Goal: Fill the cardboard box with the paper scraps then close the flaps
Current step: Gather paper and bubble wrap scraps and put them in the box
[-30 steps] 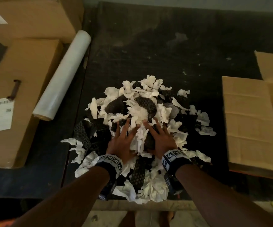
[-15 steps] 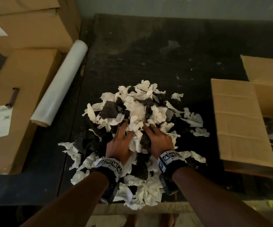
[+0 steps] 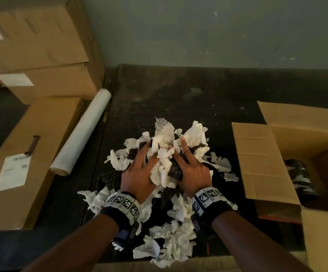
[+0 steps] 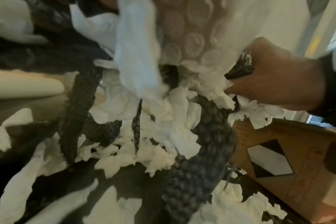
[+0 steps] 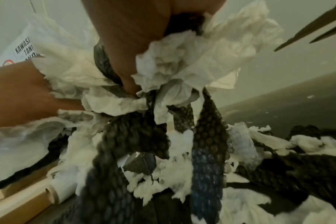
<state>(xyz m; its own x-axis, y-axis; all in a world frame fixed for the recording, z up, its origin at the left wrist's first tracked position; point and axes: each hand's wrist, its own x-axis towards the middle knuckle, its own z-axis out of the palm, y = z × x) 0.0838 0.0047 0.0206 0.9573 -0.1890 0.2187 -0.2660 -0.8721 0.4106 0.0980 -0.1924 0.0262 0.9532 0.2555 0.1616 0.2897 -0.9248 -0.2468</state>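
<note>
White paper scraps mixed with black and clear bubble wrap lie in a pile [image 3: 171,238] on the dark table. Both hands squeeze a bundle of scraps [image 3: 163,167] between them, lifted above the pile. My left hand [image 3: 145,154] digs its fingers into the bundle's left side. My right hand [image 3: 180,154] grips the right side, index finger extended, thumb round a black piece. The right wrist view shows scraps [image 5: 182,68] bunched against its fingers [image 5: 128,45]. The open cardboard box [image 3: 306,138] stands to the right, flaps spread, a dark object [image 3: 300,177] inside.
A roll of white film [image 3: 80,132] lies left of the pile. Closed cardboard boxes [image 3: 21,154] sit further left, with more stacked behind [image 3: 41,46]. A grey wall stands at the table's back. The box's left flap [image 3: 257,154] lies flat close to my right hand.
Both hands closed into the pile, gathered a bundle and raised it off the table. The head view has tilted up, bringing the open box further into view.
</note>
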